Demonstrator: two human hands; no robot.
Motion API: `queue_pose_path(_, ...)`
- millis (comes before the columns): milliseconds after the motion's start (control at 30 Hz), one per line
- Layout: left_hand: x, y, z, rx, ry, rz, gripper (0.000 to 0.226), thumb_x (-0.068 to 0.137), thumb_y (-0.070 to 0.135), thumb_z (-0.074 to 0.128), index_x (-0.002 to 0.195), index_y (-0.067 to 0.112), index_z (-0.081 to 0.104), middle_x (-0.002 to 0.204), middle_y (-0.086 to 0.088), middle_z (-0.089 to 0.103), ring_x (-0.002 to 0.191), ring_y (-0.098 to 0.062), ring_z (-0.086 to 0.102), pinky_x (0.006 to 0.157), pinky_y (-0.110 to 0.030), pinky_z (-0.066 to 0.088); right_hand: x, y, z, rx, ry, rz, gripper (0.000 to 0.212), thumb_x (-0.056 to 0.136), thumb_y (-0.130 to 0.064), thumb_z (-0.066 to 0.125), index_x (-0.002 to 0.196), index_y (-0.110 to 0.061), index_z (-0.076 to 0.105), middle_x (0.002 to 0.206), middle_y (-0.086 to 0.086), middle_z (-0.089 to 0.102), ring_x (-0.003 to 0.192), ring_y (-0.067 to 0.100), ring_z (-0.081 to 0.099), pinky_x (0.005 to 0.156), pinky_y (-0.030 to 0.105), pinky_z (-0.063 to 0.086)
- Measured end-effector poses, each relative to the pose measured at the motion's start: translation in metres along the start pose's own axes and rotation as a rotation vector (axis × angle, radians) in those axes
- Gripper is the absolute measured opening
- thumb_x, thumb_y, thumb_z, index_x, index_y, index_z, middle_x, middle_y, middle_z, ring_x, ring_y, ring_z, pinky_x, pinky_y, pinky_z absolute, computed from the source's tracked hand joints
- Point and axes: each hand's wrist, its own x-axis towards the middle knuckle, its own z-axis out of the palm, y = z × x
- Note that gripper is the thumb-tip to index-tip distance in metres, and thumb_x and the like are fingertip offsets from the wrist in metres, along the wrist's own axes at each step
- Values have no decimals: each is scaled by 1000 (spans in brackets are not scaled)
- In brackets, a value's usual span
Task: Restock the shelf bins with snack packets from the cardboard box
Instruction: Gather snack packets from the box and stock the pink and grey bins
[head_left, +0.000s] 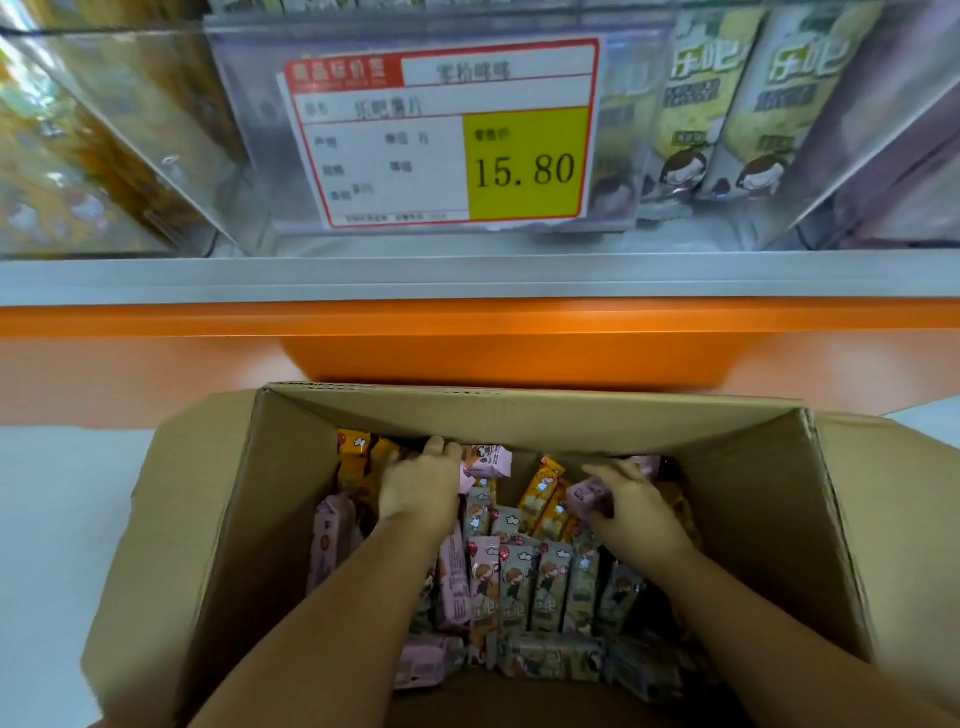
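An open cardboard box (244, 519) stands on the floor below me, holding several snack packets in pink, green-grey and orange wrappers. Both my hands are deep inside it. My left hand (418, 486) lies on the packets at the back left, its fingers curled down over a pink packet (488, 462) and the orange ones beside it. My right hand (631, 501) grips a pink packet (584, 496) at the back right. Green-grey packets (519, 587) stand in a row between my forearms.
Above the box runs an orange shelf front (498, 338). On the shelf stand clear plastic bins; the middle bin (613, 156) carries a price card (441, 135) reading 15.80 and holds green-grey packets (727, 104). Orange goods fill the left bin (78, 171). Pale floor lies on both sides.
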Motion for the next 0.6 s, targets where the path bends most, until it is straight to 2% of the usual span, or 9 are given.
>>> queue_pose_path(67,-3,-3,-4,-72,37,12,46,91,14,53,134,21,40,140,-2,40,104,-25,60,76,-33,42,-8,-7,-5,84,-14,6,38,94,-22,53,132,-15,52,137,1,39,119,17,44,92,18,36)
queue_pose_path(133,-11,-6,-9,-153,67,39,41,94,19,51,134,22,42,140,0,39,101,-23,61,69,-30,43,-15,-16,-11,195,-28,28,26,95,-25,53,118,-16,60,120,-1,49,103,12,50,83,17,43)
queue_pose_path(233,-25,-12,-18,-305,75,104,43,94,22,53,135,22,43,141,2,38,103,-21,59,77,-31,51,-25,-28,-19,260,15,66,19,88,-34,64,90,-15,62,91,0,56,85,15,59,78,30,49)
queue_pose_path(300,-35,-14,-28,-462,81,117,38,91,18,57,129,19,50,134,0,44,99,-19,57,78,-29,49,-32,-36,-28,244,78,67,28,83,-36,69,76,-12,58,82,1,52,74,13,53,66,26,42)
queue_pose_path(367,-46,-14,-39,-616,93,132,35,88,14,61,122,17,56,126,-2,49,95,-14,52,79,-20,42,-43,-45,-39,276,40,46,28,84,-29,70,67,-12,54,77,4,52,70,15,52,64,24,43)
queue_pose_path(400,-53,-12,-47,-684,93,143,34,86,13,63,120,16,57,123,-2,51,94,-10,50,77,-13,39,-50,-50,-46,315,6,30,24,85,-24,69,69,-12,55,77,5,54,73,16,55,66,22,46)
queue_pose_path(467,-70,-8,-64,-818,100,150,29,86,18,67,114,19,60,113,4,53,90,-5,50,67,-3,36,-66,-61,-63,376,-54,4,8,86,-13,66,89,-8,62,88,3,56,80,13,59,65,13,45)
queue_pose_path(533,-87,-2,-80,-961,77,124,20,87,32,67,104,25,60,100,12,53,89,-5,52,64,-5,37,-81,-70,-80,388,-78,-16,25,86,-8,65,110,-10,58,101,1,56,93,20,62,71,18,48)
queue_pose_path(600,-106,4,-95,-1088,80,111,13,89,43,61,93,31,59,95,13,57,93,-10,57,73,-17,42,-100,-79,-96,437,-80,-36,36,84,-4,65,117,-13,54,106,2,57,98,24,61,70,19,48)
